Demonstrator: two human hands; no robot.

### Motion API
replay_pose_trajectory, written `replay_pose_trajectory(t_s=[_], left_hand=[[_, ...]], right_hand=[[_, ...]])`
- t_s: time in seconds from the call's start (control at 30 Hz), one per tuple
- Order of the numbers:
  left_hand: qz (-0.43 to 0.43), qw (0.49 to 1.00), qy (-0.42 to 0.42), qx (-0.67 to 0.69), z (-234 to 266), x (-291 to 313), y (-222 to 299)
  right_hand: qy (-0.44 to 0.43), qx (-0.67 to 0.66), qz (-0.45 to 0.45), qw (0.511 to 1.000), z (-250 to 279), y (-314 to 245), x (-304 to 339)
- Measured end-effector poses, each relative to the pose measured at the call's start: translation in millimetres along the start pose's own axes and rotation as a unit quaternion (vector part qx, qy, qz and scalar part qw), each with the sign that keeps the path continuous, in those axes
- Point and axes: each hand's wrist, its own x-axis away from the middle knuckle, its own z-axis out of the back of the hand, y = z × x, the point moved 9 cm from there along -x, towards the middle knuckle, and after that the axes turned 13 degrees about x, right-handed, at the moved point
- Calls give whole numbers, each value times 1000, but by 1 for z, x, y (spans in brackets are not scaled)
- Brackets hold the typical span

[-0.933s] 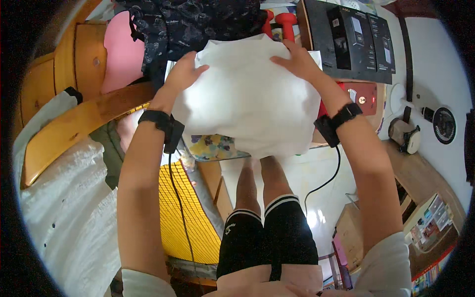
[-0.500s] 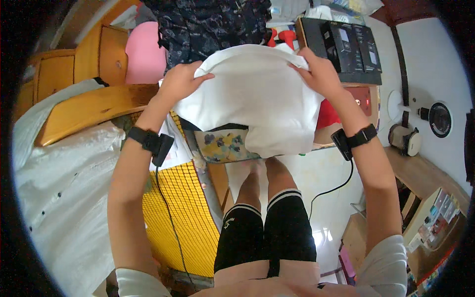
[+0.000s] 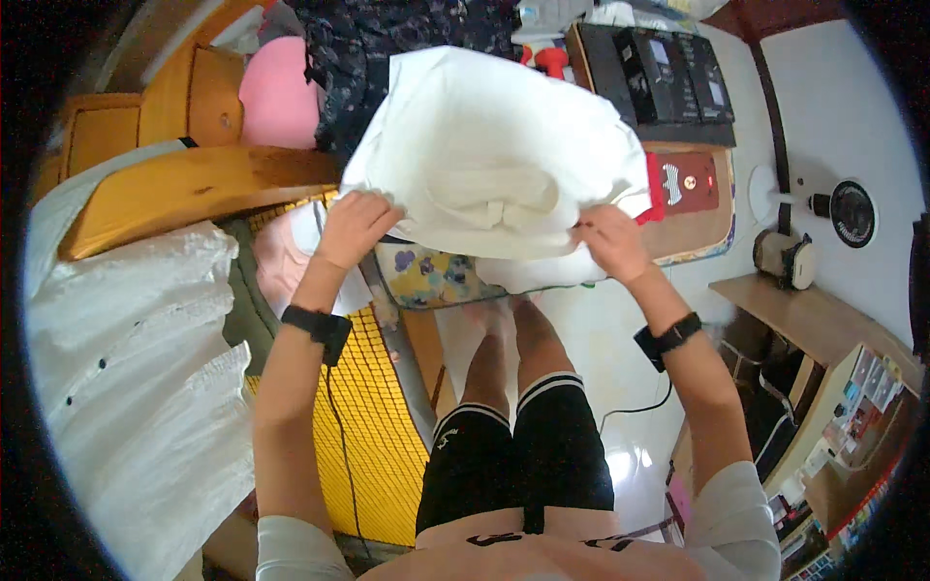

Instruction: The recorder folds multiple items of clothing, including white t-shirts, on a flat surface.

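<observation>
A white shirt (image 3: 484, 126) spreads out in front of me, its hem opened wide so that the inside and a round neckband with a small tag show. My left hand (image 3: 357, 229) pinches the shirt's near left edge. At the near right edge, my right hand (image 3: 613, 242) has its fingers closed on the same cloth. Part of the shirt hangs below the edge between my hands, over a floral-patterned surface (image 3: 431, 276). Dark bands with small boxes circle both wrists.
Beyond the shirt lies dark patterned cloth (image 3: 407, 39), with a pink rounded object (image 3: 281, 95) to its left. Black boxes (image 3: 668, 77) sit at the far right near a red item (image 3: 651, 189). White cloth (image 3: 136, 358) drapes on the left beside a yellow woven mat (image 3: 363, 436).
Both hands have come down toward me, drawing the held edge nearer. The shirt has opened out, showing its inside and neckband.
</observation>
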Motion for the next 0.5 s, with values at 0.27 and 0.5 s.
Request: replay_pose_trajectory(t_s=[0.27, 0.5], left_hand=[[181, 982, -51, -3, -114, 41, -3], [341, 911, 100, 210, -109, 18, 33]], right_hand=[[-86, -60, -94, 990, -86, -25, 63], [-29, -30, -295, 955, -48, 28, 96]])
